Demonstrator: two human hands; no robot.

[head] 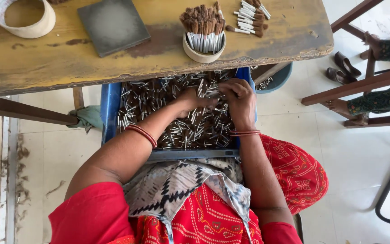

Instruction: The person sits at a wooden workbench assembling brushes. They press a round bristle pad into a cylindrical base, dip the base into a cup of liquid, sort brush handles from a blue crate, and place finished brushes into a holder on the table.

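Both hands are buried in a blue tray packed with small brush heads, thin shiny metal ferrules with dark bristle tips, all jumbled loose. The left hand and the right hand meet near the far edge of the tray, fingers curled around a little clump of those pieces, though exactly how many is hard to tell. The tray sits on the lap, tucked half under a worn yellowish wooden table with a chipped, rough edge. Just above the tray, on the table, a round cream cup holds brushes upright, with a loose row beside it and a flat grey square slab to its left. Pale tile floor opens up to the tray's right.
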